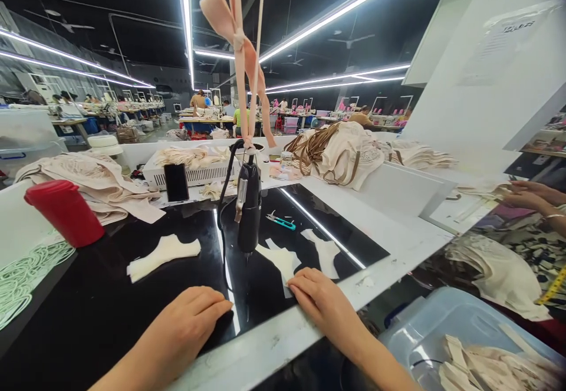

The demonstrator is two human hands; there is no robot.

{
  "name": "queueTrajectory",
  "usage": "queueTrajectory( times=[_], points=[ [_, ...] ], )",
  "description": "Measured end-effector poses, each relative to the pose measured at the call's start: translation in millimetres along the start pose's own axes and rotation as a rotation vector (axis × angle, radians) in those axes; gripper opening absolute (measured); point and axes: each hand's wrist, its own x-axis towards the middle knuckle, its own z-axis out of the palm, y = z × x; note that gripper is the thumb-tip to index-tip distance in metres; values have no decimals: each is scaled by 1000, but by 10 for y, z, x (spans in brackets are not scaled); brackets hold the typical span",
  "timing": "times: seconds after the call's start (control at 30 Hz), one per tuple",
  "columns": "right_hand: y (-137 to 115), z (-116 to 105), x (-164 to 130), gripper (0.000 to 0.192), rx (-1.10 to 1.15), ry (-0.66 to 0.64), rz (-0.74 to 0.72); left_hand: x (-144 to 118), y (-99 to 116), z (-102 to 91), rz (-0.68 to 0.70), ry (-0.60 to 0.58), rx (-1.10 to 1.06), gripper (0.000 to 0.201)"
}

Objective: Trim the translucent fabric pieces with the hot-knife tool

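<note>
My left hand (194, 314) lies flat and empty on the black bench (88, 308). My right hand (321, 299), fingers spread, pins the near fabric piece (280, 259) under the hanging tool (248, 208), probably to keep it from sliding.

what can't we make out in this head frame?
- Left hand: palm down on the black table, so anything under it is hidden.
- Right hand: fingertips meet the edge of a cream fabric piece; whether they grip it is unclear.
- Hanging black tool: its tip is too small to identify.
- Co-worker's hands: cut off by the right edge.
- Paper on the white panel: text blurred.
</note>
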Motion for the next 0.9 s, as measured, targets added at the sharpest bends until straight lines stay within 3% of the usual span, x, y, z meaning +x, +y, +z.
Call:
queueTrajectory(
  times=[0.2,0.3,0.43,0.67,0.9],
  points=[
    [95,95,-13,26,65,33,-26,513,401,368,13,-95,21,27],
    [233,193,-30,26,168,83,-15,709,474,588,45,-86,89,21],
    [352,247,-41,25,275,34,28,812,492,796,-49,-77,172,24],
    [327,159,-11,33,335,19,135,791,512,877,-72,-69,155,24],
    [398,96,117,34,436,163,386,808,526,844,-63,-36,110,24]
  ],
)
